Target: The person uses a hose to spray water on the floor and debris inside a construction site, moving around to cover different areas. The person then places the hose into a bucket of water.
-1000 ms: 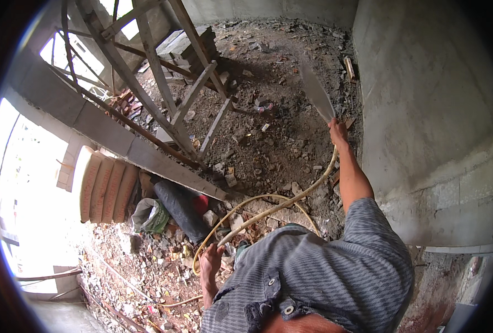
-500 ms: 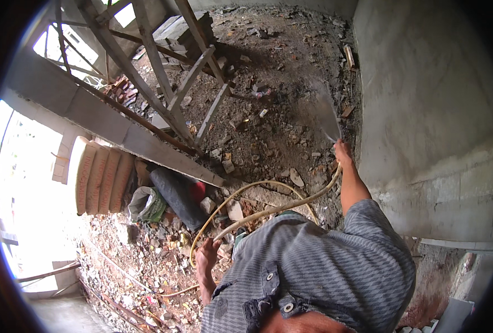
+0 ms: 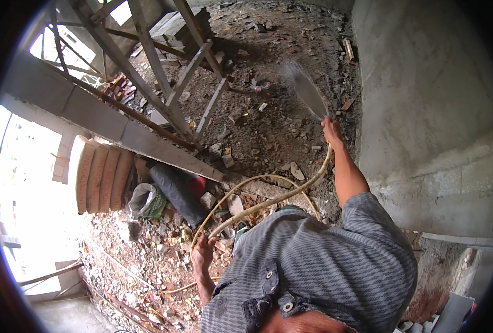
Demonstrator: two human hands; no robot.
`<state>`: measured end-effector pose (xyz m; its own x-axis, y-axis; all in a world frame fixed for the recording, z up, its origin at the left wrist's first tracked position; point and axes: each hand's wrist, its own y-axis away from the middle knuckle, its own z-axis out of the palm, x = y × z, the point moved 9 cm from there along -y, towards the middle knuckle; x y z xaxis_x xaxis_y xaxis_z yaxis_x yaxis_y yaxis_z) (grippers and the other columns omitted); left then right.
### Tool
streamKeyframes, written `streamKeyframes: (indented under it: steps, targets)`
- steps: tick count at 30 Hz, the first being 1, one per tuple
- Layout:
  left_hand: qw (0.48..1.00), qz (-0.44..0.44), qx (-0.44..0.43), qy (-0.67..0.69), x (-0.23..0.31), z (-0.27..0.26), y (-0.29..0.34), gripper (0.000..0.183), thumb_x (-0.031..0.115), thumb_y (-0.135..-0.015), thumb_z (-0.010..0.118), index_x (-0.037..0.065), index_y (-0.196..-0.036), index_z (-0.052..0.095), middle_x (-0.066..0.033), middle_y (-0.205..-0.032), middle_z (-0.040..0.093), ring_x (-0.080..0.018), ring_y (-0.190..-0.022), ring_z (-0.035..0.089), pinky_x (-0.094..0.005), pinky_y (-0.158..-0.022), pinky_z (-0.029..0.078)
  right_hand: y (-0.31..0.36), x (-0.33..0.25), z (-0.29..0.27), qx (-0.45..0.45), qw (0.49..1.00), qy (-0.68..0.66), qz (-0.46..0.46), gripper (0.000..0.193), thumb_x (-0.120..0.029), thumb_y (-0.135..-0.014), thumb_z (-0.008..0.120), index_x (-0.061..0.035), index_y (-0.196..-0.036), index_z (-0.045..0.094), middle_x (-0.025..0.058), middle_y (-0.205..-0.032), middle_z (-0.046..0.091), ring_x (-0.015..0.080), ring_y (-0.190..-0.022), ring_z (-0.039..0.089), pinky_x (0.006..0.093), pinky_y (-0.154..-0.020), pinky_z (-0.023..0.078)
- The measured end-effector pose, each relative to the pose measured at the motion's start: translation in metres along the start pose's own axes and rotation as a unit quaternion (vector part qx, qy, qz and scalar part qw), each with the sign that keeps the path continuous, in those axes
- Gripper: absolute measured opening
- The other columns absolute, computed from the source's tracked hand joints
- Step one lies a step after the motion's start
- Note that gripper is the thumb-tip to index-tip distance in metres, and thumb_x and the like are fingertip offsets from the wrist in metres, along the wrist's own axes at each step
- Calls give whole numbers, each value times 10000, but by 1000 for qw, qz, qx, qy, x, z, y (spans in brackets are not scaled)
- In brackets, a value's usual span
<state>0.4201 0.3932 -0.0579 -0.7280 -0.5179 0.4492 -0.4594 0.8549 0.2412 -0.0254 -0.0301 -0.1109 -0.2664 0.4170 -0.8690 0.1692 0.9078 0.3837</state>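
A pale yellow hose runs across in front of my body. My right hand, arm stretched forward, is closed around its end. From there a fan of water sprays forward and to the left over the rubble-strewn ground. Lower at the left, my left hand is closed on a farther stretch of the same hose. Between the hands the hose sags in a curve, and a loop of it arches just beyond. Part of the fingers of each hand is hidden from view.
On the right rises a grey plastered wall. Wooden trestle legs and a long beam stand at the left, with stacked blocks behind. Stacked brown sacks, a dark roll and broken stones lie nearer.
My right hand has moved slightly forward and left with the hose end. The spray has swung left and spread into a wider fan. My left hand has shifted slightly, still gripping the hose.
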Motion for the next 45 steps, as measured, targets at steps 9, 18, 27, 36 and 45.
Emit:
streamKeyframes:
  steps: [9,18,27,36,45]
  targets:
    - [999,-37,-19,11,4,10,16,247,263,-819,598,33,-810,508,-181,-738,562,-354,-671,560,-423,-566,411,-10,-35,32,-63,996,64,5,423,-342,-926,308,-11,-889,569,11,-495,371,108,-345,286,290,-346,246]
    - [998,-52,-8,36,-5,16,30,264,299,-816,594,49,-874,530,-189,-727,578,-349,-694,580,-417,-586,430,3,-14,62,-151,980,122,46,351,-346,-913,362,-43,-822,515,-31,-520,344,71,-368,273,254,-349,219]
    - [990,-105,44,87,-23,2,49,234,234,-788,631,26,-879,578,-162,-767,579,-315,-738,574,-399,-635,432,31,-109,144,-227,963,117,-88,286,-315,-870,400,-59,-794,502,-42,-503,342,67,-359,282,255,-331,228]
    - [988,-131,23,79,-32,29,70,288,265,-815,582,86,-1038,546,-133,-849,590,-318,-835,565,-413,-740,404,18,-89,162,-268,950,151,-46,330,-354,-866,404,-50,-781,502,-26,-514,380,69,-358,287,255,-329,233]
    - [995,-52,43,68,-7,26,62,240,275,-792,618,41,-803,568,-114,-714,582,-293,-669,561,-399,-643,409,0,-17,126,-285,930,228,36,332,-324,-879,383,-26,-811,514,-23,-540,383,70,-377,276,243,-346,235]
